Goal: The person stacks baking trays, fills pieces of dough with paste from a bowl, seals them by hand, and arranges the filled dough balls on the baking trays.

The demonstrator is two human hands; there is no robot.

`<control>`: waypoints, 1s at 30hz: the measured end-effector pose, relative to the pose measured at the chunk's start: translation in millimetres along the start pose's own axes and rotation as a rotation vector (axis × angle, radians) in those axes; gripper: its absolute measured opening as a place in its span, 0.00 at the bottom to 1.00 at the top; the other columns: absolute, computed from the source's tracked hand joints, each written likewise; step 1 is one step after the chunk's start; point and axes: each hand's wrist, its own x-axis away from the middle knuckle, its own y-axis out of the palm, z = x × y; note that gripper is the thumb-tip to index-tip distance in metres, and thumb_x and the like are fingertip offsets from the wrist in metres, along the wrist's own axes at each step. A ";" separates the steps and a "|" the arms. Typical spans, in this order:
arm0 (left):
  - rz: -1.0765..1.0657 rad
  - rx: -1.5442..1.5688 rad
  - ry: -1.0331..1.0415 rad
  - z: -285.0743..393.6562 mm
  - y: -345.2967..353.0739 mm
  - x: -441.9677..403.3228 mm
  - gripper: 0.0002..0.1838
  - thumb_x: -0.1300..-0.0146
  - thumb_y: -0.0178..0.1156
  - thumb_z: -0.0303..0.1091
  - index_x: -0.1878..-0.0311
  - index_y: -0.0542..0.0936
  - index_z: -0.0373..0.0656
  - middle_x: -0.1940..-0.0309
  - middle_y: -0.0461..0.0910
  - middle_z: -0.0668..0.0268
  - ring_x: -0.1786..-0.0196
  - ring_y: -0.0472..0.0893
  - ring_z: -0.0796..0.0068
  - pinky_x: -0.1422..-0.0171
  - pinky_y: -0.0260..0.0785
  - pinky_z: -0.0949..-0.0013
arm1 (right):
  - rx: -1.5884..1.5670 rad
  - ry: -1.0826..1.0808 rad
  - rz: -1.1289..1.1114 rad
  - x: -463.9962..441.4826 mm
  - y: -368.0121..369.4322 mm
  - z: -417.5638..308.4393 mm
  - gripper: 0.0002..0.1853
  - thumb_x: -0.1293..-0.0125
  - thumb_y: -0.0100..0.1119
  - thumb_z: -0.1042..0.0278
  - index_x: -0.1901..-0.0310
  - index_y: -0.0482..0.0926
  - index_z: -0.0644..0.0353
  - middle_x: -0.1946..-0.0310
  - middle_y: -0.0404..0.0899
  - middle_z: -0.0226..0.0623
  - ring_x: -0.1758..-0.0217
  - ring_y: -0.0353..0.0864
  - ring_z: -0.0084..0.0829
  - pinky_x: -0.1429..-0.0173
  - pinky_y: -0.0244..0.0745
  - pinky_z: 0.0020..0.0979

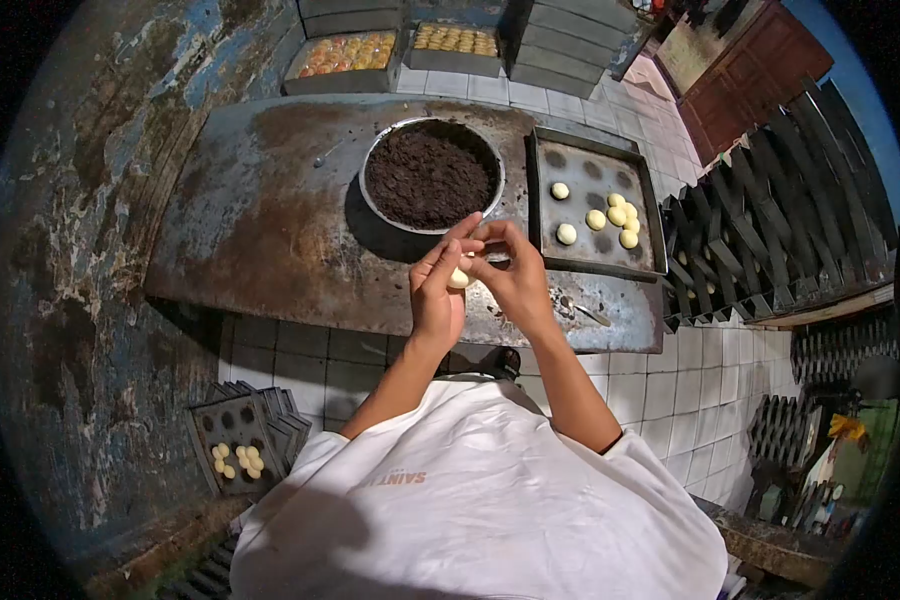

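Both my hands meet over the front edge of the worktable, just below a round metal bowl (368,190) of dark brown crumbly filling (432,175). My left hand (438,285) is curled around a pale yellow dough ball (458,279), which shows between the fingers. From the right, my right hand (515,270) presses its bent fingers and thumb against the same dough. Part of the dough is hidden by the fingers. Beside the bowl, a square metal tray (570,258) carries several pale dough balls (616,215), some clustered and others apart.
A spoon-like metal utensil (592,314) lies near the right front of the worktable (260,230). Stacked dark trays (770,210) stand at right. Another tray of dough balls (238,460) is low at left. Filled trays (345,60) sit on the floor behind.
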 end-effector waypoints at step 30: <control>0.386 -0.274 -0.261 -85.4 27.8 -27.1 0.14 0.20 0.52 0.39 0.62 0.77 0.40 0.68 0.77 0.72 0.64 0.75 0.84 0.60 0.68 0.73 | 0.018 0.092 -0.016 6.9 -65.2 48.8 0.12 0.38 0.70 0.71 0.53 0.90 0.60 0.64 0.84 0.43 0.59 0.84 0.35 0.58 0.77 0.30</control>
